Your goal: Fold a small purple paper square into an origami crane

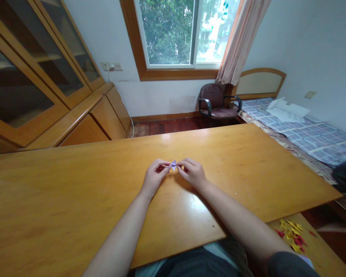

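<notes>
A small purple origami crane (173, 165) is held just above the table, its pointed paper tips showing between my two hands. My left hand (156, 175) pinches its left end between thumb and forefinger. At the opposite end, the thumb and forefinger of my right hand (192, 172) are closed on the same piece. The fingertips cover parts of the paper, so its finer folds cannot be made out. Both forearms reach in over the near edge of the wooden table (75, 192).
Several yellow and red folded-paper pieces (294, 235) lie on a lower wooden surface (325, 254) at right. A glass-fronted cabinet (75, 104) stands left. Behind the table are an armchair (216, 102) and a window; a bed (311, 132) with white sheets on it is at right.
</notes>
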`<action>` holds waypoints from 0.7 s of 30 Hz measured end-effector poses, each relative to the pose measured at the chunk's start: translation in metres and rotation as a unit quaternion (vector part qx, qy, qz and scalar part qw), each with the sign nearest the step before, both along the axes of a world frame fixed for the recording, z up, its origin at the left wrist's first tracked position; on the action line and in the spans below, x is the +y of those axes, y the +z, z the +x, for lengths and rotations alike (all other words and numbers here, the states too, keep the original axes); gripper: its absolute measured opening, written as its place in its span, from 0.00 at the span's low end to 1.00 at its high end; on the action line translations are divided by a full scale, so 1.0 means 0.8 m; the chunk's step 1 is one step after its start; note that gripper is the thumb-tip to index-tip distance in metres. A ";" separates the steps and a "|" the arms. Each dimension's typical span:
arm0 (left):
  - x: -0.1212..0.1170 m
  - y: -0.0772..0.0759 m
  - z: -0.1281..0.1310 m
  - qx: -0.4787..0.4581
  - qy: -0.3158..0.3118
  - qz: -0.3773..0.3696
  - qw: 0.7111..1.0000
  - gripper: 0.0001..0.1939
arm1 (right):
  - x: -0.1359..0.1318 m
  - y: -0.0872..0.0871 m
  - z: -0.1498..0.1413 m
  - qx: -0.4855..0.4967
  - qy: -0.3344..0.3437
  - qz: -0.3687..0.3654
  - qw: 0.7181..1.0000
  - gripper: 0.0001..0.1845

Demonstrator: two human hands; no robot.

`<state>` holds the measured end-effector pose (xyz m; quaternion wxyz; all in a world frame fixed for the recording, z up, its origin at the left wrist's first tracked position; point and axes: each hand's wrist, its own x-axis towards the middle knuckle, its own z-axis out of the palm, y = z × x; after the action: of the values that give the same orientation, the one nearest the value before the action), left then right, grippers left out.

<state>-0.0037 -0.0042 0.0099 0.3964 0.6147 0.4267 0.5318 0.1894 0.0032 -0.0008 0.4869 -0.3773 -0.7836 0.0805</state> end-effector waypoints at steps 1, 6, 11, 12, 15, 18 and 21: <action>0.000 0.000 0.000 0.001 0.001 0.003 1.000 0.08 | 0.000 0.000 0.000 0.000 0.002 0.000 1.000 0.07; 0.000 0.000 0.000 0.003 0.003 0.009 1.000 0.07 | 0.000 0.003 -0.001 0.007 0.013 0.000 1.000 0.07; 0.000 -0.001 0.000 -0.001 0.003 0.012 1.000 0.06 | 0.000 0.002 0.000 0.011 0.017 -0.008 1.000 0.07; 0.000 -0.001 -0.001 -0.001 0.002 0.013 1.000 0.05 | 0.000 0.002 0.000 0.011 0.017 -0.010 1.000 0.07; 0.000 -0.002 -0.001 0.000 0.000 0.017 1.000 0.04 | 0.000 0.003 -0.001 0.011 0.021 -0.019 1.000 0.07; 0.000 -0.002 -0.002 0.007 0.002 0.020 1.000 0.05 | 0.001 0.003 -0.001 0.022 0.032 -0.027 0.999 0.07; 0.001 -0.001 -0.001 0.015 0.004 0.021 1.000 0.06 | 0.002 0.002 0.000 0.031 0.043 -0.042 0.998 0.07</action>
<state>-0.0048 -0.0038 0.0089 0.3747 0.6289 0.4243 0.5329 0.1895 0.0052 0.0007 0.4908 -0.3602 -0.7799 0.1456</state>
